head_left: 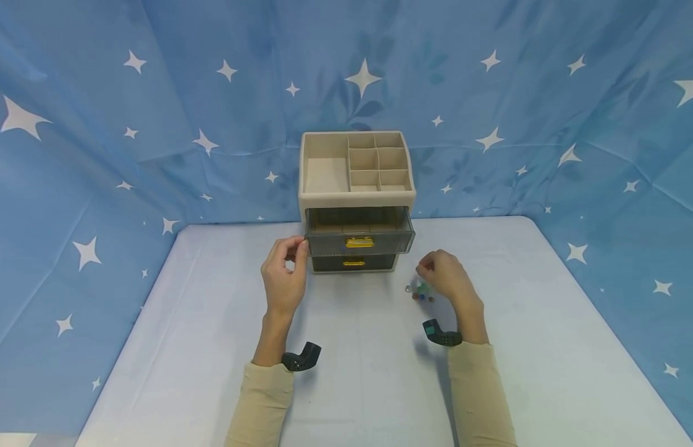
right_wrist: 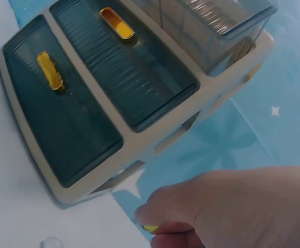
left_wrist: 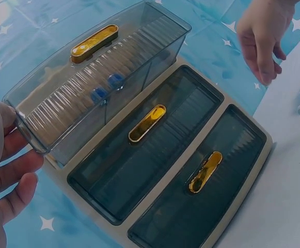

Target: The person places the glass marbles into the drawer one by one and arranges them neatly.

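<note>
Thumb and fingers of my left hand [head_left: 285, 276] grip the left front corner of the top drawer [left_wrist: 139, 51], a clear smoky one with a gold handle [head_left: 360, 242]. That drawer is pulled out from the beige desktop organizer [head_left: 357, 198]. Two blue marbles [left_wrist: 107, 87] show through its clear wall in the left wrist view. My right hand [head_left: 448, 273] is to the right of the organizer, above the table. Between its thumb and fingers it pinches a small yellow marble [right_wrist: 150, 228], mostly hidden by the fingertips. Below lie several small coloured marbles [head_left: 421, 292].
Two lower drawers, the middle drawer [right_wrist: 124, 62] and the bottom drawer [right_wrist: 62, 108], are closed. Open compartments [head_left: 378, 161] divide the organizer's top. A blue star-patterned cloth [head_left: 156, 124] hangs behind the white table [head_left: 212, 323].
</note>
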Motion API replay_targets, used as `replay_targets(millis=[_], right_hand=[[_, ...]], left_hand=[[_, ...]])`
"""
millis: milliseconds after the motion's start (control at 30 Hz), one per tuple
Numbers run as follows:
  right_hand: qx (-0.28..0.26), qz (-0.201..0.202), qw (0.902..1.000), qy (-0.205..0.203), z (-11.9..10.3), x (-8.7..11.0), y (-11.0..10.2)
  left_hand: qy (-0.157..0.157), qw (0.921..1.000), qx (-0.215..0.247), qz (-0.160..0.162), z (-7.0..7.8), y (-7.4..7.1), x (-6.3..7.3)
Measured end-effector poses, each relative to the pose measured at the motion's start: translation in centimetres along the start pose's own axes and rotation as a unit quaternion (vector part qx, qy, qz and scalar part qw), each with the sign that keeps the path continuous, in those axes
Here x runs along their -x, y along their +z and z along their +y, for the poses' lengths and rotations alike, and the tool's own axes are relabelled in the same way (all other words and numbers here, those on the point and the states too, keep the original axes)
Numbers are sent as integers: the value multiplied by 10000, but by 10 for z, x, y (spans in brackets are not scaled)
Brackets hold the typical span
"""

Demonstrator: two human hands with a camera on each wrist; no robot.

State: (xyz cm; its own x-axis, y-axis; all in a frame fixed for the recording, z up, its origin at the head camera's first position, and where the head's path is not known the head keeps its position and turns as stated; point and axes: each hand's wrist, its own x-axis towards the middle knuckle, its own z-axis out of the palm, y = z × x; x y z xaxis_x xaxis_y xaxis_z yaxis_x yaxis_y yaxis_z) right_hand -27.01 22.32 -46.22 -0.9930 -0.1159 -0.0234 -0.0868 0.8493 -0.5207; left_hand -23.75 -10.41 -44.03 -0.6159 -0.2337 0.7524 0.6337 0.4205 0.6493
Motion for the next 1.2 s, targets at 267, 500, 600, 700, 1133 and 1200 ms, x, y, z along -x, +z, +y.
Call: replay_targets(millis=[267,500,600,700,1133,1200], right_hand=[[-182,373,9991,82,-10,7,-7],[-307,513,9981,164,-17,12,-15],[-321,567,9978,142,-20,14,-17],[-334,645,9973,91,-22,16,-19],[-308,828,9961,36,-23,17,-19],[-302,887,9956,1,-23,17,-19]], left_hand=[[-33,10000,39,-58,-1,-1,0],[-12,10000,13,-52,-1,-1,1],[3,10000,20,-48,-1,-1,1],[26,10000,16,-19,0,-1,1],[10,10000,-55,13,-1,0,1],[12,10000,-44,16,-1,0,1]])
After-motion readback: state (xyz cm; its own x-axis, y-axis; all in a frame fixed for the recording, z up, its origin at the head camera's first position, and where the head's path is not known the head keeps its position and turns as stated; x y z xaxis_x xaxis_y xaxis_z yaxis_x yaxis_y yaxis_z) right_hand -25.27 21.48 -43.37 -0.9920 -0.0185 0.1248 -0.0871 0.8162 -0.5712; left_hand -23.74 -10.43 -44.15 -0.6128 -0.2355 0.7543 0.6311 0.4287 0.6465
